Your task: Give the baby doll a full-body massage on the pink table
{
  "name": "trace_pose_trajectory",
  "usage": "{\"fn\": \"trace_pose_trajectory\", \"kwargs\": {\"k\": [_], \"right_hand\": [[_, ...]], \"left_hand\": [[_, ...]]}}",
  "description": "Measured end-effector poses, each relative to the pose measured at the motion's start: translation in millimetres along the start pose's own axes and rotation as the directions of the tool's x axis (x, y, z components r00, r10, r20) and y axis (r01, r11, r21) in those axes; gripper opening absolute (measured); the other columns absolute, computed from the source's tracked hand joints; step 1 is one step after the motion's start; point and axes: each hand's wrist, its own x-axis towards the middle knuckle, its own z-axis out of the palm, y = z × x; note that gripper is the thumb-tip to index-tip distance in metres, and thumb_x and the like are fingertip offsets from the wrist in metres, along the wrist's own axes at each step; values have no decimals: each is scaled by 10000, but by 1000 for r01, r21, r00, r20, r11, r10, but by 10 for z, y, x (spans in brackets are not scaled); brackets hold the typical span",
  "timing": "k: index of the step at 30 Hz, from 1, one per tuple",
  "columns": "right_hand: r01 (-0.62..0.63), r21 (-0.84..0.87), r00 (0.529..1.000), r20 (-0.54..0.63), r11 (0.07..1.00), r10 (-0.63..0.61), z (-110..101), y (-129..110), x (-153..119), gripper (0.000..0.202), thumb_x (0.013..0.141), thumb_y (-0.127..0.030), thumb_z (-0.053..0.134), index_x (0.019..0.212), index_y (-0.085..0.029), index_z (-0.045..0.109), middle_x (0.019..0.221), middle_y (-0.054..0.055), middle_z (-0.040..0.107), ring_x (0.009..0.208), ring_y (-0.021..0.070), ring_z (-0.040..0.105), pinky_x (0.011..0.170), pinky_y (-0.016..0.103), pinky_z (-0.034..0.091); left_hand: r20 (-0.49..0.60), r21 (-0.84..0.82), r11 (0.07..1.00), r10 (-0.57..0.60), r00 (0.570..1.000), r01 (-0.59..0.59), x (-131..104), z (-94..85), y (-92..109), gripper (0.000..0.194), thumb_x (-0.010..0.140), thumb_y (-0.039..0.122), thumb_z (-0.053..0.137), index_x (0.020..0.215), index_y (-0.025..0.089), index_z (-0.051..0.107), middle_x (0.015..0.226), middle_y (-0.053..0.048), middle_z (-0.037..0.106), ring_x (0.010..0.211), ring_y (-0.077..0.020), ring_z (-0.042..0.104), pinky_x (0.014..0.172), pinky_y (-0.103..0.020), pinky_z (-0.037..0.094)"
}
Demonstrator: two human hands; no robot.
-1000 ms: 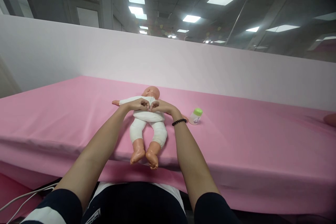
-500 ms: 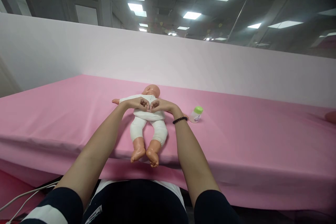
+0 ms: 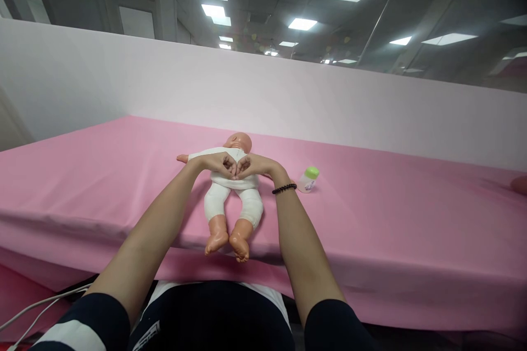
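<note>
A baby doll [image 3: 241, 203] in white clothes lies on its back on a pink-covered table, its head turned to the side and its bare feet toward me. Over its belly are my left hand [image 3: 220, 163] and my right hand [image 3: 253, 164], side by side, with fingers curled in and thumbs pointing down so that the tips meet at the middle. Both hands look closed, and I see nothing held in them. They hide part of the doll's white top [image 3: 224, 181]. My right wrist wears a dark beaded bracelet [image 3: 284, 188].
A clear bottle with a green cap [image 3: 312, 173] stands on the pink table cover [image 3: 391, 219], right of my right wrist. Behind rises a low white wall [image 3: 288, 98] with glass above. Pale cables [image 3: 45, 304] hang at the lower left. A rounded brownish thing [image 3: 519, 184] shows at the right edge.
Both hands have slid slightly down the doll's belly toward me, with the thumb tips lower than before. The doll and the bottle stay in place.
</note>
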Motion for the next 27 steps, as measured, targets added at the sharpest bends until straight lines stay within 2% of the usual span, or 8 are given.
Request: {"fn": "trace_pose_trajectory", "kwargs": {"k": [5,8,15,20,25,27], "right_hand": [[-89,-124,996,-20,988,87,38,-73,11,206,649,-299,799,812,-181,758,745,-30,648,710,122,488,650,260,344],[-79,-137,997,-15,987,78,48,-100,10,158,655,-267,752,785,-177,740,689,-47,603,652,105,432,604,261,295],[-17,-104,999,34,994,21,20,-90,-16,243,632,-274,804,848,-181,742,863,-6,696,808,152,552,715,269,394],[-87,-144,995,25,986,92,38,-140,-13,181,637,-227,773,807,-189,725,792,-25,648,751,139,517,669,267,371],[-40,-74,999,-7,996,39,31,-104,-39,202,677,-324,788,790,-194,682,745,-34,586,703,129,477,648,266,365],[-9,-34,997,-73,999,6,26,-59,-38,178,722,-329,740,814,-192,674,762,-24,587,718,134,486,650,264,377]], "left_hand": [[26,36,998,-45,999,44,8,22,18,201,608,296,847,694,199,694,703,33,627,711,-136,533,683,-282,385],[16,53,997,-51,999,50,13,12,-16,186,624,296,834,692,205,687,716,32,628,730,-144,542,693,-285,391],[55,91,995,-32,998,27,-11,-31,-11,258,614,344,883,725,207,696,723,34,612,698,-134,522,663,-278,380],[50,77,997,-34,998,30,1,-15,-2,186,612,296,847,716,198,727,709,25,632,695,-138,536,657,-277,381],[-47,72,997,-8,999,11,-11,-19,18,136,674,317,732,705,184,726,664,23,581,679,-131,485,648,-279,349],[-109,76,997,4,994,5,-22,-20,32,155,688,331,703,727,181,716,686,18,577,695,-134,478,654,-280,344]]}}
